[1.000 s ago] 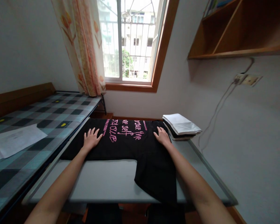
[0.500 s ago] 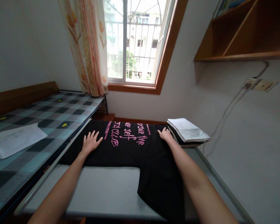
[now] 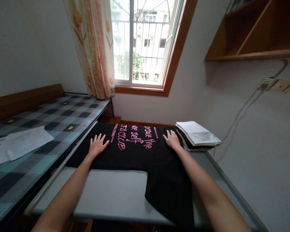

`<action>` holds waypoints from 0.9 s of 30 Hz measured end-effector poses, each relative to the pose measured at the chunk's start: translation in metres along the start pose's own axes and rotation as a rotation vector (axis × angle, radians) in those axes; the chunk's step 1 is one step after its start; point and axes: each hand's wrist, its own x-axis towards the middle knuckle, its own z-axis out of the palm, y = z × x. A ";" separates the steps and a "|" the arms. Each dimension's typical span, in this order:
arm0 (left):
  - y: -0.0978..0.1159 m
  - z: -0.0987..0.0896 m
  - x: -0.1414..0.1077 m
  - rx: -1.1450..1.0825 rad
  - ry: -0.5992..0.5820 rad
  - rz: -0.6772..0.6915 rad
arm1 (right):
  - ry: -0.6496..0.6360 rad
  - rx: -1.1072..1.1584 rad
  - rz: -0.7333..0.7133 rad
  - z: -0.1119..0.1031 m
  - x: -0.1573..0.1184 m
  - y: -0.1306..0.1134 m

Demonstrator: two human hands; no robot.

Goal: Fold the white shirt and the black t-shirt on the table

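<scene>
A black T-shirt (image 3: 132,158) with pink lettering lies spread sideways across the light grey table (image 3: 111,193). One sleeve reaches toward me and over the table's near edge. My left hand (image 3: 98,146) rests flat on the shirt's lower part, left of the lettering, fingers spread. Near the collar on the right, my right hand (image 3: 172,139) lies on the fabric with its fingers apart. Neither hand grips anything. Just beyond the right hand sits a stack of folded clothes (image 3: 198,133), white on top with black beneath. The shirt's far side runs to the table's back edge.
Left of the table stands a bed with a checked mattress (image 3: 62,112), papers (image 3: 29,141) lying on it. A window (image 3: 145,48) with a floral curtain (image 3: 94,48) is ahead. On the right wall are a wooden shelf (image 3: 246,54) and a socket with cables (image 3: 265,83).
My right hand has opened from bunched fingers near the collar to lying flatter with fingers spread. The left hand stays on the shirt. The view has shifted slightly.
</scene>
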 end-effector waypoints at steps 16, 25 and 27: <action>0.007 -0.007 -0.020 -0.005 -0.035 0.104 | 0.077 0.026 -0.368 0.014 -0.055 0.025; 0.007 -0.006 -0.022 0.039 -0.046 0.105 | 0.011 0.003 -0.317 0.011 -0.067 0.028; 0.004 -0.005 -0.024 0.045 -0.045 0.112 | 0.018 0.020 -0.320 0.011 -0.067 0.028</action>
